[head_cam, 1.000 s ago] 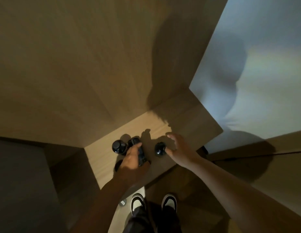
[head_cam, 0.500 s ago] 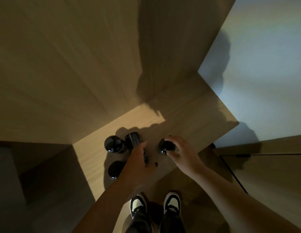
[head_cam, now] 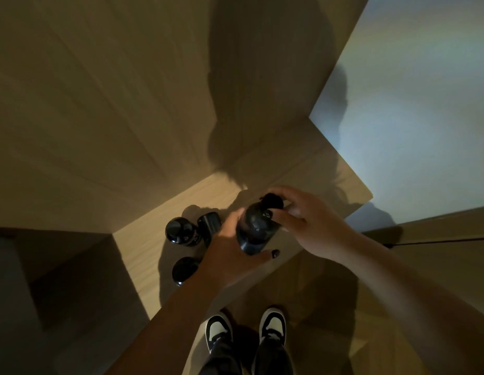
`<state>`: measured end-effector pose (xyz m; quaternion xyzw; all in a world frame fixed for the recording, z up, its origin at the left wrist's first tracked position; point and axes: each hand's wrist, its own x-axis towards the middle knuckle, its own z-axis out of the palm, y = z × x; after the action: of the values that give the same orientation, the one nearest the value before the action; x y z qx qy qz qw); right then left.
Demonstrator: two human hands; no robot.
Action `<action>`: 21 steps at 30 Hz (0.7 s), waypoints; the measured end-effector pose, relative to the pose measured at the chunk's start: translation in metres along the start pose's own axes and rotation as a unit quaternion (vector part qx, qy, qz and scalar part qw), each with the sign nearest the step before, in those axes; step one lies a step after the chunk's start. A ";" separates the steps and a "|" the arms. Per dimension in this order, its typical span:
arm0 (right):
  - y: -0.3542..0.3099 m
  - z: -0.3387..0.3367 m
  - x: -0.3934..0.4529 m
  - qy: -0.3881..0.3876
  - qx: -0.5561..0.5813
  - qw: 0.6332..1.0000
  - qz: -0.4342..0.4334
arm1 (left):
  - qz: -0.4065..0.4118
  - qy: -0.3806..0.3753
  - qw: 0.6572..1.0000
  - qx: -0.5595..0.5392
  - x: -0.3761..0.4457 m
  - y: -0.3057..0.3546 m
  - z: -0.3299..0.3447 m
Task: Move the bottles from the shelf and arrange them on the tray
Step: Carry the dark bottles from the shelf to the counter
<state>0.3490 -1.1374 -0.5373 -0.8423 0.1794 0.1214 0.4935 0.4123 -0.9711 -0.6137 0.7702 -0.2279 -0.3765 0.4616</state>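
Observation:
A dark bottle (head_cam: 255, 231) is raised just above the wooden shelf (head_cam: 143, 255). My left hand (head_cam: 230, 255) grips its body from the left, thumb under its lower end. My right hand (head_cam: 303, 220) grips its black cap from the right. Three more dark bottles stand on the shelf to the left: a round-topped one (head_cam: 181, 234), a cylindrical one (head_cam: 208, 221) partly behind my left hand, and a third (head_cam: 185, 269) nearer the front edge, partly hidden by my left wrist. No tray is in view.
Wooden cabinet panels (head_cam: 100, 104) rise behind and to the left of the shelf. A pale wall (head_cam: 424, 104) lies to the right. Below the shelf's front edge are my two black-and-white shoes (head_cam: 246, 331) on the floor. The light is dim.
My right hand closed on the right-hand bottle's cap and lifted it. My left hand left the cylindrical bottle and took hold of the lifted bottle's body.

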 end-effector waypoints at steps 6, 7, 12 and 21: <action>-0.029 0.011 -0.003 -0.017 0.067 0.997 -0.038 | 0.038 0.104 0.994 0.006 -0.019 0.000 -0.020; -0.031 0.016 0.000 -0.007 0.092 0.995 -0.036 | 0.039 0.123 0.992 0.008 -0.023 -0.003 -0.024; -0.018 0.058 0.032 0.062 0.195 0.979 0.011 | -0.010 0.246 0.963 -0.107 -0.043 -0.015 -0.064; -0.008 0.168 0.100 -0.018 0.025 0.999 -0.019 | -0.066 0.413 0.893 -0.167 -0.064 -0.031 -0.114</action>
<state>0.4388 -1.0049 -0.6507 -0.8308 0.1575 0.1231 0.5195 0.4634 -0.8500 -0.5843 0.7811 0.1006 -0.0864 0.6102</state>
